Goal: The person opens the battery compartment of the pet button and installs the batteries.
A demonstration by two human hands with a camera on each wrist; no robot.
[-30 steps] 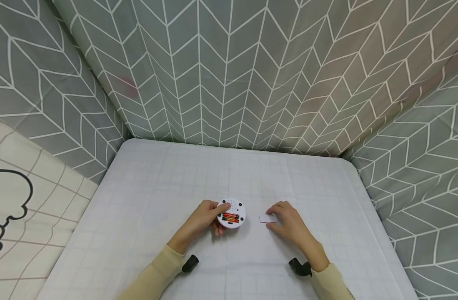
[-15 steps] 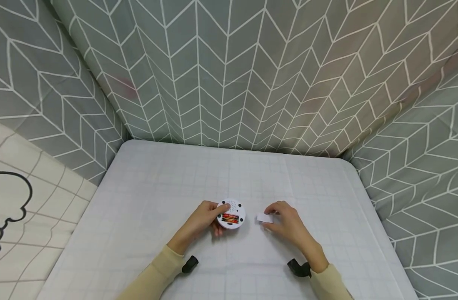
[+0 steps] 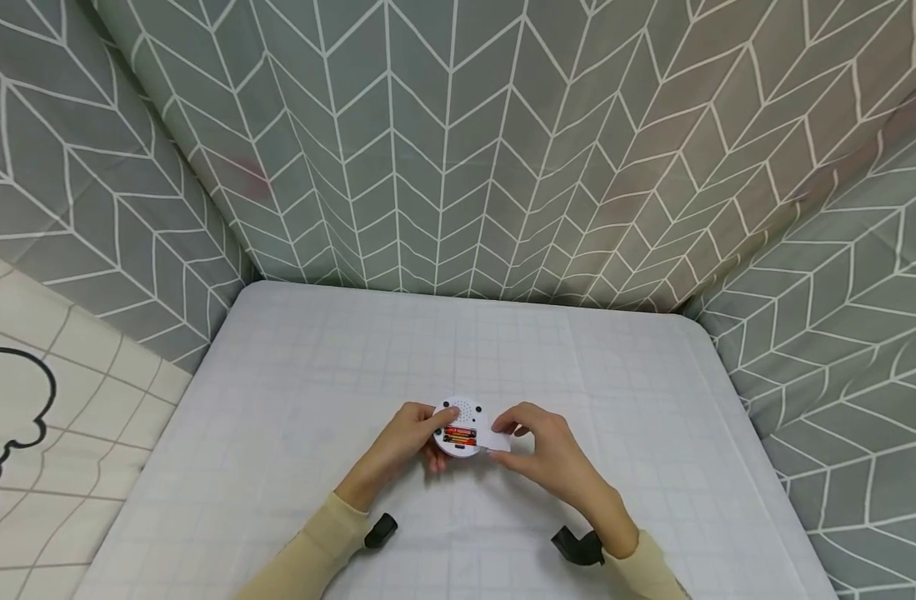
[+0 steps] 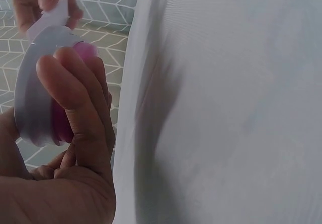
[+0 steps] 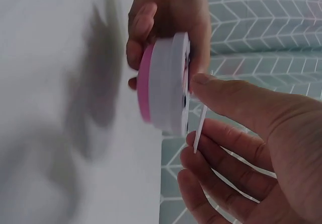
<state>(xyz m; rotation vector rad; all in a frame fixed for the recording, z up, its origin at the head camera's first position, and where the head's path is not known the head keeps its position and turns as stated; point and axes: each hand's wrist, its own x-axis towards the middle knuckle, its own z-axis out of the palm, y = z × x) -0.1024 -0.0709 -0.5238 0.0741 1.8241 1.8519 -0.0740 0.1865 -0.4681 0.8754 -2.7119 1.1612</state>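
Observation:
My left hand (image 3: 399, 442) grips a round white battery-powered device (image 3: 468, 411), its thumb on the face with the speaker holes. Two red batteries (image 3: 460, 436) lie in the uncovered compartment. The opposite side of the device is pink, as the right wrist view shows on the device (image 5: 166, 88). Between thumb and fingers my right hand (image 3: 548, 446) pinches a thin white battery cover (image 3: 498, 440), at the device's right edge. In the right wrist view the cover (image 5: 200, 128) stands at a slant close to the battery face; whether it touches is unclear.
A white cloth covers the table (image 3: 337, 350) under both hands. Grey patterned curtains (image 3: 442, 167) hang behind it and at the sides. A black wrist mount (image 3: 381, 531) sits by the left sleeve, another black mount (image 3: 578, 547) by the right.
My right hand has moved left with the battery cover, from apart from the device to its right edge. The left hand and the device have stayed nearly in place.

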